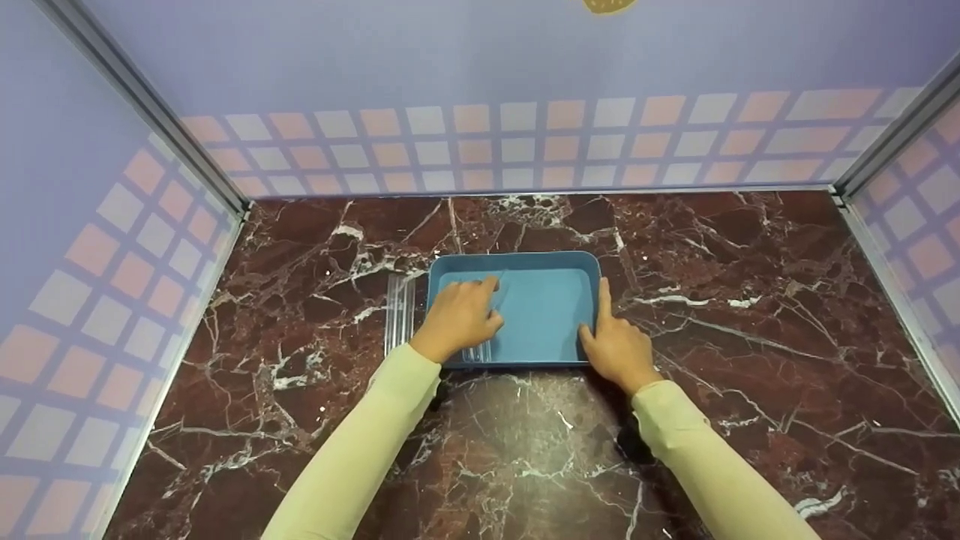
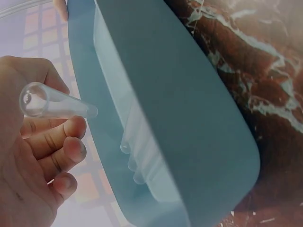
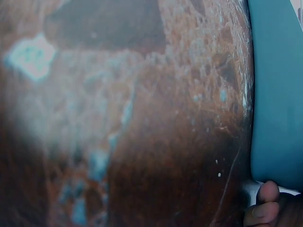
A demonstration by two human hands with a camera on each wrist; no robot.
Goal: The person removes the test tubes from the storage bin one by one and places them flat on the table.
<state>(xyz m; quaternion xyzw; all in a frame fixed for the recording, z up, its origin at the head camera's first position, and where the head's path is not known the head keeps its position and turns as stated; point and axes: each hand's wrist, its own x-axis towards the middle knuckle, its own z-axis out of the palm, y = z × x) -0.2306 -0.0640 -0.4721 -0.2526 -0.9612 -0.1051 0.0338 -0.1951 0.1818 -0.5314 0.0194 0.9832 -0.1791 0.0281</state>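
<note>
A blue rectangular tray (image 1: 544, 315) stands on the marbled surface. Over its left part, my left hand (image 1: 461, 319) pinches a clear test tube (image 2: 61, 103) between thumb and fingers, with the tube's open end facing the left wrist camera. Several similar clear tubes (image 2: 135, 165) lie side by side inside the tray, at its left end. Just left of the tray, more clear tubes (image 1: 399, 315) lie in a row on the surface. My right hand (image 1: 621, 351) holds the tray's right wall, index finger stretched along the outside and thumb at the inner side.
Dark red marbled tabletop (image 1: 750, 352) surrounds the tray. A purple back wall (image 1: 525, 67) with pink and white squares rises behind it, and side panels (image 1: 90, 300) bound the left and right.
</note>
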